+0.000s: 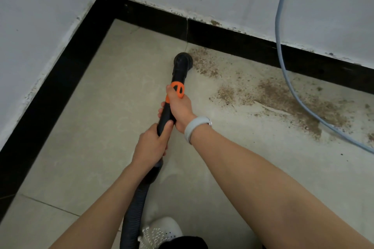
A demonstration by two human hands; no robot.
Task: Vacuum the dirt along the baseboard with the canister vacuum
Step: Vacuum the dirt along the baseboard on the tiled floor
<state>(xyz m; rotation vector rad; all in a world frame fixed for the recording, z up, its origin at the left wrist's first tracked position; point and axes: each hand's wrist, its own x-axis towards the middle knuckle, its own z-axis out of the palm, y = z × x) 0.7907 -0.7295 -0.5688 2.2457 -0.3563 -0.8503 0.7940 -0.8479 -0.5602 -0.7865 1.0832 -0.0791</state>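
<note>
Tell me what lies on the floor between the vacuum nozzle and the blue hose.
Head view: brown dirt is scattered over the tiles between the nozzle and the blue hose.

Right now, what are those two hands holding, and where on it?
Both grip the black vacuum wand: the right hand up by its orange collar, the left hand lower, where the ribbed hose joins.

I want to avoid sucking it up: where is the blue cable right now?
In the head view the blue cable hangs down the right wall, crosses the black baseboard and runs through the dirt, right of the vacuum nozzle.
</note>
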